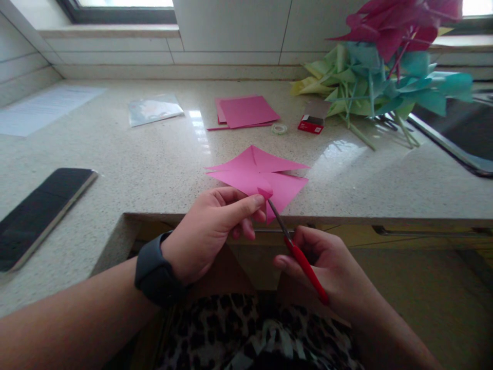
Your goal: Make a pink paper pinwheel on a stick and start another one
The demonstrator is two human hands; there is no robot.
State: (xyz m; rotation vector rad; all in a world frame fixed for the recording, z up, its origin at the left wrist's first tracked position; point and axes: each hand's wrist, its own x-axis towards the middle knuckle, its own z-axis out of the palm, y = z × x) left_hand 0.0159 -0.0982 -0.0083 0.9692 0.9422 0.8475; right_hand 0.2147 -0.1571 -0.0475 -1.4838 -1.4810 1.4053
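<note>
A pink paper square (pixel 246 167) with slits running in from its corners lies partly over the counter's front edge. My left hand (pixel 227 210), with a dark watch on the wrist, pinches its near corner between thumb and fingers, where a small flap is curled up. Around the red handles of a pair of scissors (pixel 306 267), my right hand (pixel 323 257) is closed. The scissors' blades point up and left, their tips at the pinched corner. Whether the tips are cutting the paper or only touching it, I cannot tell.
Behind lie stacked pink sheets (pixel 250 112), a tape roll (pixel 279 128) and a red box (pixel 311 124). Paper pinwheels (pixel 370 77) are heaped at the right, by a sink (pixel 462 133). A phone (pixel 42 210), a clear packet (pixel 154 110) and a printed sheet (pixel 50 108) are leftward.
</note>
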